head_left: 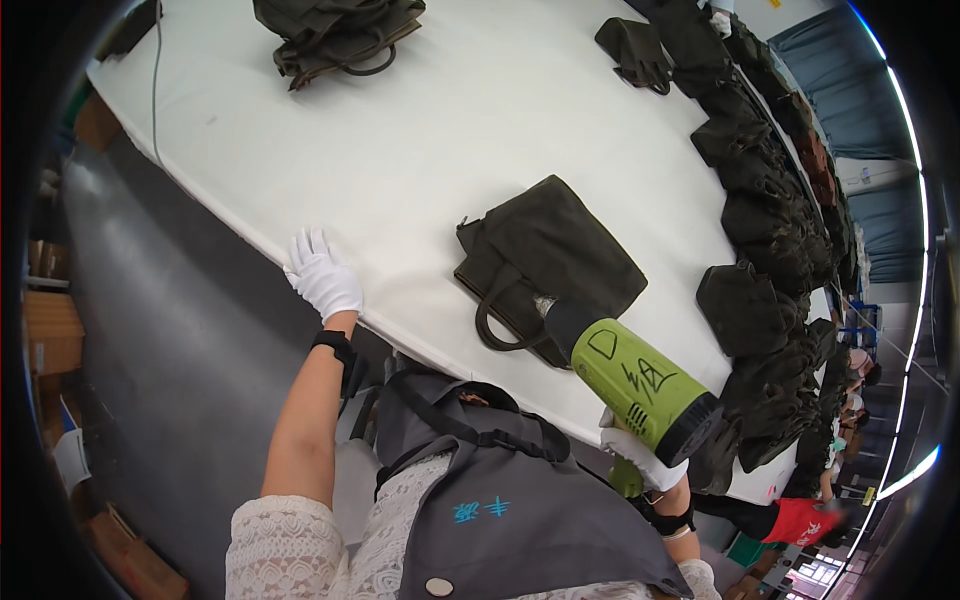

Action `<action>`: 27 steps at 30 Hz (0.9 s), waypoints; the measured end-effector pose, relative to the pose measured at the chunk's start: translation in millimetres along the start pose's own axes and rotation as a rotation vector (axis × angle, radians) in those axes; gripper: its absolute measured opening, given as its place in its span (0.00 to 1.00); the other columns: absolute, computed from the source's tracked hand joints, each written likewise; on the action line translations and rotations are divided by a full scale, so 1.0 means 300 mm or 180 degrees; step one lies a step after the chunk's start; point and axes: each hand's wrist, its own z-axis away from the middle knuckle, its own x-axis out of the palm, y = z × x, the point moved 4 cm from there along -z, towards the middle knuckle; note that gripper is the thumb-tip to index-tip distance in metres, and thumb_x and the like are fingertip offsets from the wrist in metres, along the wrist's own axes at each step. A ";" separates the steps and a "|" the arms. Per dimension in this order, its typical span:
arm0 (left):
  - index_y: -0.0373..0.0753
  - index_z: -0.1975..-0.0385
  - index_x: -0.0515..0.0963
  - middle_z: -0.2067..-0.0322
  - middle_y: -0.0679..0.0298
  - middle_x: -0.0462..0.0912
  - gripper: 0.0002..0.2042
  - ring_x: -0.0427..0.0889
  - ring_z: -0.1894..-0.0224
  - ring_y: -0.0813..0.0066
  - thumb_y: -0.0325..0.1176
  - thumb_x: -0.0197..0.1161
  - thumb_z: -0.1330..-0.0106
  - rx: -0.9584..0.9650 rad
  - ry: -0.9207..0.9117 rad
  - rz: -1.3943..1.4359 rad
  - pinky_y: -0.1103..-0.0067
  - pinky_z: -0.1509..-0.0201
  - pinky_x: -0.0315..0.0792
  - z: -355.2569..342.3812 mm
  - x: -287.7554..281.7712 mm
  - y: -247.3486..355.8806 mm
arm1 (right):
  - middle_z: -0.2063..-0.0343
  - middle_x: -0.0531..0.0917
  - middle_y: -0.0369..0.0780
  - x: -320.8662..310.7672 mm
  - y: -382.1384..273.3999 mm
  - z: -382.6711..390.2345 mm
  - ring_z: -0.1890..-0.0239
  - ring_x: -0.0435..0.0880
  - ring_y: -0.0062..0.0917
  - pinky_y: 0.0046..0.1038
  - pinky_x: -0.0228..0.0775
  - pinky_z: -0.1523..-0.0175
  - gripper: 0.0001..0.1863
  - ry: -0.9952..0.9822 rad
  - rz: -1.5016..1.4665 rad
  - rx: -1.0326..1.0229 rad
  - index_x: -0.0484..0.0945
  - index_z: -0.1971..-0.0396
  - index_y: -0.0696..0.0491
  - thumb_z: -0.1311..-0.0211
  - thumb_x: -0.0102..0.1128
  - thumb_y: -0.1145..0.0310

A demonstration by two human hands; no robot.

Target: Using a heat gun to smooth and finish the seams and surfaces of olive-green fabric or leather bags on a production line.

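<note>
A green heat gun [640, 385] with a dark nozzle and black rear cap is gripped by my right hand [645, 455], which wears a white glove. Its nozzle points at a dark handbag [560, 250] lying flat on the white table [420, 180], close over the bag's lower edge. One looped handle of the bag lies toward me. My left hand [325, 277], also in a white glove, rests at the table's near edge, left of the bag. Its fingers are stretched out and hold nothing.
More dark bags [335, 35] lie at the far left of the table. A single bag [635, 55] lies at the far right, beside a long row of piled bags [770, 220]. A cable [156, 90] hangs over the left edge. A person in red [800, 520] is at the lower right.
</note>
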 end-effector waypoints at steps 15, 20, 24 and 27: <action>0.48 0.41 0.66 0.36 0.64 0.62 0.19 0.57 0.32 0.65 0.37 0.46 0.32 -0.0007 0.0105 -0.0135 0.56 0.32 0.48 -0.004 0.007 -0.009 | 0.66 0.81 0.36 -0.037 0.113 0.080 0.67 0.79 0.19 0.20 0.71 0.64 0.17 -0.0264 0.2201 -0.0910 0.77 0.58 0.56 0.49 0.69 0.76; 0.49 0.40 0.66 0.35 0.66 0.61 0.20 0.56 0.32 0.66 0.38 0.44 0.32 -0.0014 0.0134 -0.0195 0.57 0.32 0.48 -0.004 0.021 -0.001 | 0.66 0.82 0.36 0.021 0.090 0.013 0.65 0.79 0.20 0.21 0.71 0.62 0.17 -0.0603 0.2161 -0.0928 0.77 0.58 0.56 0.49 0.69 0.75; 0.49 0.40 0.66 0.35 0.66 0.60 0.20 0.55 0.31 0.67 0.38 0.44 0.32 -0.0023 0.0076 -0.0245 0.57 0.32 0.48 0.002 0.017 -0.010 | 0.52 0.80 0.39 0.087 0.082 -0.052 0.51 0.78 0.33 0.33 0.69 0.48 0.20 -0.0722 0.1280 -0.0818 0.77 0.49 0.50 0.44 0.61 0.71; 0.49 0.40 0.66 0.35 0.64 0.61 0.20 0.56 0.32 0.67 0.38 0.44 0.32 -0.0026 0.0058 -0.0163 0.57 0.32 0.48 0.002 0.006 -0.002 | 0.64 0.83 0.37 0.089 0.060 -0.062 0.62 0.82 0.28 0.27 0.73 0.57 0.18 -0.0653 0.1769 -0.1353 0.79 0.56 0.53 0.50 0.68 0.74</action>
